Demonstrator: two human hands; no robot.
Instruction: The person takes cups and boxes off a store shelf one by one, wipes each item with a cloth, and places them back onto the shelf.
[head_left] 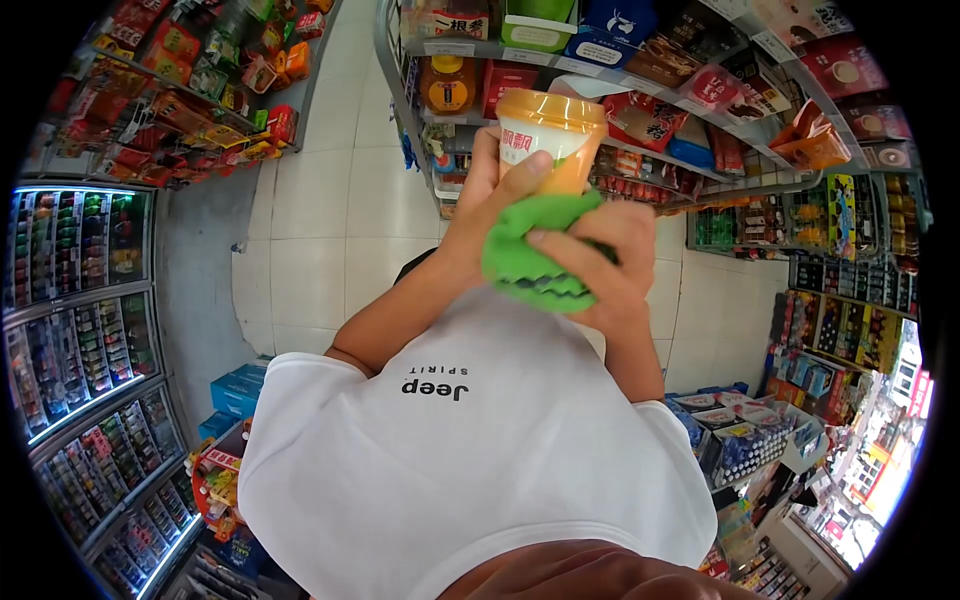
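My left hand (487, 185) grips a milk tea cup (553, 125), white and orange with an orange lid and red lettering. The cup is upright and tilts slightly, in front of the shelf. In my right hand (620, 262) is a bunched green cloth (530, 250) with a dark zigzag edge. The cloth lies against the lower part of the cup, and it hides the cup's base. Fingers of the right hand fold over the cloth and look slightly blurred.
A metal shelf (600, 72) of boxed and packaged goods stands just ahead. Snack racks (190, 80) rise at the upper left, drink coolers (80, 260) along the left. Stacked cartons (740, 425) sit at the right, a blue box (240, 390) at the left. Tiled floor (305, 220) lies between.
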